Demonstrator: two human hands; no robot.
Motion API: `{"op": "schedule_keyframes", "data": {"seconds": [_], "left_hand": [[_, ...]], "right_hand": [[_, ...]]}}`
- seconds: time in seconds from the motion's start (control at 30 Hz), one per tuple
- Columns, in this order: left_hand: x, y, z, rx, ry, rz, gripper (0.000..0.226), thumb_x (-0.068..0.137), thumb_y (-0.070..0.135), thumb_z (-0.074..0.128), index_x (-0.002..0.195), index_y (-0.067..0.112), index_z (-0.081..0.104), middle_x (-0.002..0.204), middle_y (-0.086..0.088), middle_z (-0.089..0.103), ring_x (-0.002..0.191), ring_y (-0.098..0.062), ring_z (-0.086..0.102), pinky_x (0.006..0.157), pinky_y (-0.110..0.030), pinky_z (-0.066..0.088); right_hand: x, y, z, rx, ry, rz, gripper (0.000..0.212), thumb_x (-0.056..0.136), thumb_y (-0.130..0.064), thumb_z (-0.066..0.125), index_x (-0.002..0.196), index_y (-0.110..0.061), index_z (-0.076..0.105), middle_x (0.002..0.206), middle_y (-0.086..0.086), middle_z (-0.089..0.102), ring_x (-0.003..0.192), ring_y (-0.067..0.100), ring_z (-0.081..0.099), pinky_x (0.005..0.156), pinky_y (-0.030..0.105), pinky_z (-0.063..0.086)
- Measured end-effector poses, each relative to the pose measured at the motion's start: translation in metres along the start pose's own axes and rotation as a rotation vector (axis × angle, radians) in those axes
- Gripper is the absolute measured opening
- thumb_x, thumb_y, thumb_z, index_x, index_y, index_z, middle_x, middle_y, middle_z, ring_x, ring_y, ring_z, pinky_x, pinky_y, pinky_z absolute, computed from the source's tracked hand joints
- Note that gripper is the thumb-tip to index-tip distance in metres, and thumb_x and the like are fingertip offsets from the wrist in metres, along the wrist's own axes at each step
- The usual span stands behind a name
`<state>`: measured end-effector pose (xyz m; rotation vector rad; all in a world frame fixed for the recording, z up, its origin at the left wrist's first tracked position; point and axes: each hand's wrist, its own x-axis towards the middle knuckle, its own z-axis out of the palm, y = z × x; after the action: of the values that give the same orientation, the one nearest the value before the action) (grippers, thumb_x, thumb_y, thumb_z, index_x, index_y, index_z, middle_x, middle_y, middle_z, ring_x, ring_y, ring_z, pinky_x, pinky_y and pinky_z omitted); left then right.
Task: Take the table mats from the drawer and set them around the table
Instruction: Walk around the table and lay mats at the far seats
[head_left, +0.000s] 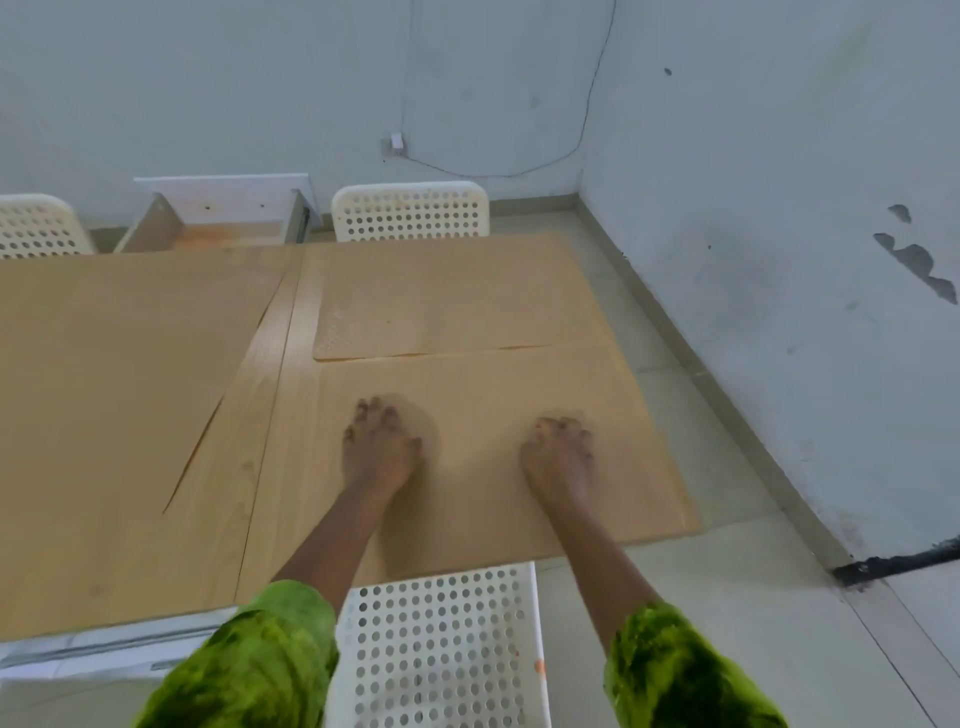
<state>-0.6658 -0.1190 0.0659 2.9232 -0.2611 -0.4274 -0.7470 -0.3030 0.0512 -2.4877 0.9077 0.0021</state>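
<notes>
Step in hand: seating a table mat. The near mat (483, 467) lies flat on the right end of the table (260, 426), in front of the near white perforated chair (441, 649). The left hand (379, 447) and right hand (558, 457) both rest palm down on this mat, well apart from each other, fingers loosely curled against the surface. Neither hand pinches or lifts an edge; the contact reads as pressing or smoothing.

A second mat (441, 306) lies just beyond, in front of the far chair (410, 210), its near edge almost meeting the first. Larger mats appear to cover the left half of the table, though their colour so nearly matches the wood that the outlines are uncertain.

The drawer (218, 218) stands open at the far left. Its contents cannot be made out.

Next move, as judged: release the mat, confirm its edges sit square to the table edge, then check the drawer for remaining mats.
</notes>
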Motion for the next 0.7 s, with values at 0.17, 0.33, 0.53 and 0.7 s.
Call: {"op": "schedule_keyframes", "data": {"seconds": [0.17, 0.33, 0.53, 0.7], "left_hand": [[0.053, 0.02, 0.009, 0.099, -0.091, 0.201, 0.069, 0.097, 0.05, 0.023, 0.151, 0.015, -0.001, 0.16, -0.005, -0.012, 0.147, -0.025, -0.013, 0.118, -0.047, -0.003], [0.066, -0.008, 0.023, 0.131, -0.021, 0.242, 0.065, 0.093, 0.06, 0.014, 0.149, 0.035, -0.006, 0.159, 0.005, -0.016, 0.146, -0.02, -0.017, 0.116, -0.051, -0.008], [0.064, -0.04, 0.025, 0.125, 0.112, 0.171, 0.085, 0.073, 0.068, -0.011, 0.15, 0.033, -0.002, 0.16, 0.003, -0.01, 0.148, -0.02, -0.01, 0.118, -0.044, -0.004], [0.06, -0.044, 0.018, 0.119, 0.084, 0.06, 0.071, 0.092, 0.06, 0.008, 0.151, 0.023, -0.007, 0.16, -0.005, -0.013, 0.147, -0.024, -0.015, 0.119, -0.047, -0.005]], "right_hand": [[0.039, -0.062, 0.033, -0.096, -0.117, -0.328, 0.053, 0.094, -0.029, 0.036, 0.146, -0.022, 0.028, 0.159, 0.003, 0.019, 0.147, 0.018, 0.01, 0.119, 0.038, 0.008], [0.077, -0.03, 0.03, -0.257, -0.143, -0.304, 0.059, 0.097, -0.047, 0.022, 0.151, -0.027, 0.008, 0.161, -0.004, 0.0, 0.149, 0.016, -0.004, 0.118, 0.043, -0.004], [0.103, 0.011, 0.004, -0.282, -0.076, -0.145, 0.062, 0.097, -0.05, 0.018, 0.151, -0.023, 0.005, 0.161, -0.004, -0.001, 0.149, 0.018, -0.004, 0.119, 0.044, -0.002], [0.109, 0.03, -0.01, -0.264, -0.056, -0.019, 0.062, 0.098, -0.046, 0.018, 0.152, -0.018, 0.006, 0.161, 0.0, -0.001, 0.148, 0.02, -0.005, 0.119, 0.047, -0.003]]}}
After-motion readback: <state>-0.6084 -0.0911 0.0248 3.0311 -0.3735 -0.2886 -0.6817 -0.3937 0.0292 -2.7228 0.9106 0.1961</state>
